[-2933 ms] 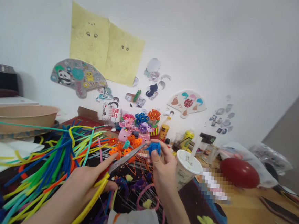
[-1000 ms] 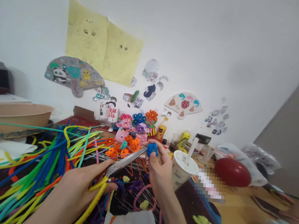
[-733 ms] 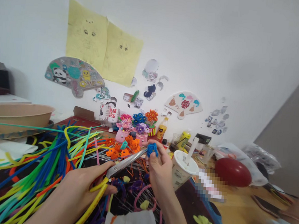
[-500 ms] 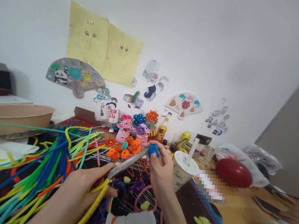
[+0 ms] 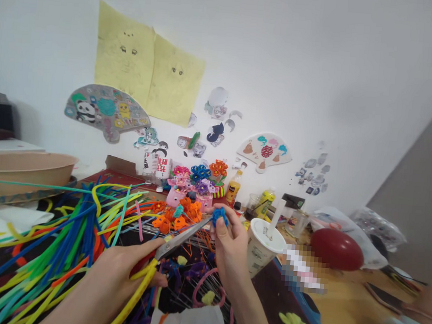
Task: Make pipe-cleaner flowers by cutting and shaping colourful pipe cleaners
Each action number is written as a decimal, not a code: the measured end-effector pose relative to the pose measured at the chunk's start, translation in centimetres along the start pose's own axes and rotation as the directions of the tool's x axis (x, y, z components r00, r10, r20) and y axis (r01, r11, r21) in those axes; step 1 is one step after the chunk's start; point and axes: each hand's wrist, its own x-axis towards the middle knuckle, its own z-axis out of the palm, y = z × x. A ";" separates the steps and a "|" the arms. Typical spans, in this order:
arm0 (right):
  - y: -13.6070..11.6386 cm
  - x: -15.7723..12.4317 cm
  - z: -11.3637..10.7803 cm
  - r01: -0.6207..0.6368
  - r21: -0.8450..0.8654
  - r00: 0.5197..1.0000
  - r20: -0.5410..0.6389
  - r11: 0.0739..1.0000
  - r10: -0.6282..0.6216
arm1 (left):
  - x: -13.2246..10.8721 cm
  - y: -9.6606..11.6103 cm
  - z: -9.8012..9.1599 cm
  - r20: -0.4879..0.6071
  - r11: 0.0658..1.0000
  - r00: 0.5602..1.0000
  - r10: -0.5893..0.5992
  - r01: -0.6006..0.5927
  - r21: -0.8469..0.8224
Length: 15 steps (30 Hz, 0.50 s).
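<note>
My left hand [image 5: 132,270] is closed around the handle of a pair of scissors [image 5: 180,239]. Their blades point up and to the right, with the tips at a small blue pipe-cleaner flower [image 5: 219,216]. That flower is pinched between the thumb and fingers of my right hand [image 5: 230,238]. Whether the blades touch it, I cannot tell. A thick yellow strip [image 5: 133,303] runs along my left wrist beside the scissors. Orange pipe-cleaner flowers [image 5: 182,214] lie just behind the blades. Below my hands, purple pieces and a pink loop [image 5: 212,276] are scattered on the dark surface.
A heap of coloured pipe cleaners [image 5: 71,235] spreads at left, near a beige bowl [image 5: 25,164]. A lidded cup with a straw [image 5: 264,248] stands close to my right hand. Potted pipe-cleaner flowers [image 5: 199,180] and bottles line the wall. A red balloon [image 5: 336,249] and another person's arm [image 5: 423,308] are at right.
The view has shifted slightly. Both hands keep almost the same pose, the scissor tips still at the blue flower, which appears turned a little.
</note>
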 end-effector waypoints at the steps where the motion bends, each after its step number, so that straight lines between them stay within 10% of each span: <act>1: 0.0 0.1 0.0 -0.011 -0.007 1.000 -0.008 1.000 0.011 | 0.1 0.0 0.0 0.007 1.000 1.000 -0.016 0.016 0.018; 15: -0.2 0.6 0.2 -0.070 -0.116 0.997 -0.051 0.991 0.064 | -0.1 0.6 -0.7 0.073 0.966 0.982 -0.174 0.156 0.206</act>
